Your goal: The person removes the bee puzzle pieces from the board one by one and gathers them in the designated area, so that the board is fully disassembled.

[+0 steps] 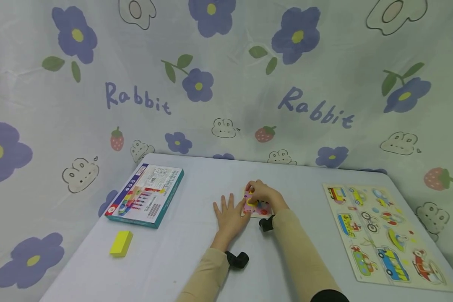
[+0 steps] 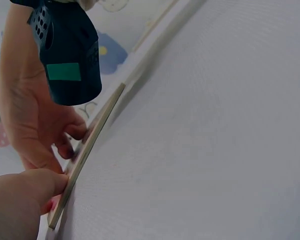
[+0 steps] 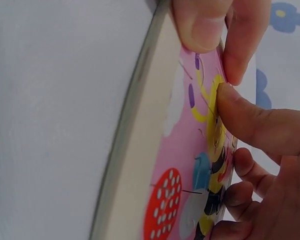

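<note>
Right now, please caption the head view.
Left hand and right hand on a pink puzzle, picture board to the right.

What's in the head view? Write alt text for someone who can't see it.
A spread left hand and a right hand touch a small pink puzzle on a white table. A box and a yellow block lie to the left, a vehicle picture board to the right, before a flowery backdrop.

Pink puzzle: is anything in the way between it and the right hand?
Nothing visible is. The right hand touches the pink puzzle; the left hand lies at the puzzle's left edge, not between them.
</note>
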The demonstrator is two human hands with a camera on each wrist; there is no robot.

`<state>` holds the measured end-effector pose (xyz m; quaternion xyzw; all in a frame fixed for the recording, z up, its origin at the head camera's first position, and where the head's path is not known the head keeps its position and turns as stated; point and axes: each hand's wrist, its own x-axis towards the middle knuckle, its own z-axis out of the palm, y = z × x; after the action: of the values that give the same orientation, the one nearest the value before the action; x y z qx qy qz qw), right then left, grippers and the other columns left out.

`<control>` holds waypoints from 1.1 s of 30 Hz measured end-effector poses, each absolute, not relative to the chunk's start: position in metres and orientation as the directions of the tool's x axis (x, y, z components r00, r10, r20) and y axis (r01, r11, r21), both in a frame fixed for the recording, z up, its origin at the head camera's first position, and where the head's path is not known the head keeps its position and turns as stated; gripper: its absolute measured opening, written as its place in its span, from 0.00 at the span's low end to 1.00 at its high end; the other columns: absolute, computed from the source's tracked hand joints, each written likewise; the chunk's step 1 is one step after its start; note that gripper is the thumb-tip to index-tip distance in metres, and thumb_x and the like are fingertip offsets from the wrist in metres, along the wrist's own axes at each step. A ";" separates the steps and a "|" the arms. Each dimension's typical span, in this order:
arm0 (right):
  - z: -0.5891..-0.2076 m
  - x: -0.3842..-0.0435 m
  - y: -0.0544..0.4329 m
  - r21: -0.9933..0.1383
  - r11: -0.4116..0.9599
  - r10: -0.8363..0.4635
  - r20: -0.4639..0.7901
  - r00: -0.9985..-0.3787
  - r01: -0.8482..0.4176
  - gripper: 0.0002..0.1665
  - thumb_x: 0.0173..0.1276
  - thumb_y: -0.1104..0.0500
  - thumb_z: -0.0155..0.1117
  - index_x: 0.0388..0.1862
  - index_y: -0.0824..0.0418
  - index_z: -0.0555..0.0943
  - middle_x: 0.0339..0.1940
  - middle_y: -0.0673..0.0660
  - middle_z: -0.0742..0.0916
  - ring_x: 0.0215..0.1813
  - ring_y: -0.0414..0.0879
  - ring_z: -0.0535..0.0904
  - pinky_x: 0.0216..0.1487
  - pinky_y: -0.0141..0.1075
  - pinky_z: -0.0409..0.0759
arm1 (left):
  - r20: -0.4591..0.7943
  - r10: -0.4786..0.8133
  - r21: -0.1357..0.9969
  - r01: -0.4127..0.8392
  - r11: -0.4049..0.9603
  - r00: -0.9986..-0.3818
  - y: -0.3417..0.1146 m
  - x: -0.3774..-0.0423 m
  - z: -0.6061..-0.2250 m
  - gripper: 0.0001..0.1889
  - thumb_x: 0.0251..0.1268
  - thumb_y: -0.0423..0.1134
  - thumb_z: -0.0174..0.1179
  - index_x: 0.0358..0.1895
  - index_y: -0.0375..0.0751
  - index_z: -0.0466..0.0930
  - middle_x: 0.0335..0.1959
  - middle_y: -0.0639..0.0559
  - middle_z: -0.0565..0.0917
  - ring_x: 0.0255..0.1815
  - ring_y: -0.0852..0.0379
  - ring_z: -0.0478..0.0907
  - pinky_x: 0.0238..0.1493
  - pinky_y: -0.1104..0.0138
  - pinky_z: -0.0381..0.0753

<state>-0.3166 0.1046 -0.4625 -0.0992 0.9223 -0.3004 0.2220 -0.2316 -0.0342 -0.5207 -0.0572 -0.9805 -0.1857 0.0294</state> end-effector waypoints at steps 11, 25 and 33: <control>-0.465 -0.318 0.106 -0.665 0.745 -0.336 -0.310 -0.889 -0.049 0.24 0.53 0.66 0.70 0.47 0.56 0.72 0.45 0.57 0.74 0.43 0.50 0.70 0.41 0.39 0.71 | 0.092 0.103 0.357 0.129 0.925 -0.990 -0.033 -0.233 -0.522 0.27 0.63 0.61 0.47 0.66 0.64 0.66 0.72 0.40 0.55 0.72 0.34 0.41 0.63 0.37 0.30; -0.480 -0.316 0.112 -0.780 0.624 -0.302 -0.193 -0.933 -0.041 0.13 0.64 0.61 0.58 0.47 0.63 0.77 0.42 0.58 0.79 0.42 0.48 0.72 0.44 0.39 0.73 | 0.117 0.095 0.352 0.131 0.927 -0.989 -0.034 -0.232 -0.522 0.27 0.61 0.60 0.49 0.65 0.62 0.68 0.71 0.40 0.57 0.72 0.34 0.43 0.63 0.37 0.32; -0.486 -0.316 0.118 -0.843 0.536 -0.207 -0.181 -0.962 0.043 0.15 0.67 0.58 0.56 0.49 0.65 0.77 0.45 0.60 0.81 0.42 0.49 0.75 0.49 0.42 0.74 | 0.094 0.097 0.357 0.125 0.926 -0.991 -0.033 -0.230 -0.520 0.27 0.62 0.60 0.49 0.65 0.63 0.66 0.71 0.40 0.56 0.72 0.34 0.42 0.64 0.37 0.30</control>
<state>-0.3160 0.1185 -0.4855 -0.0473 0.8665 -0.4795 0.1304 -0.2302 -0.0332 -0.5204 -0.0565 -0.9806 -0.1839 0.0371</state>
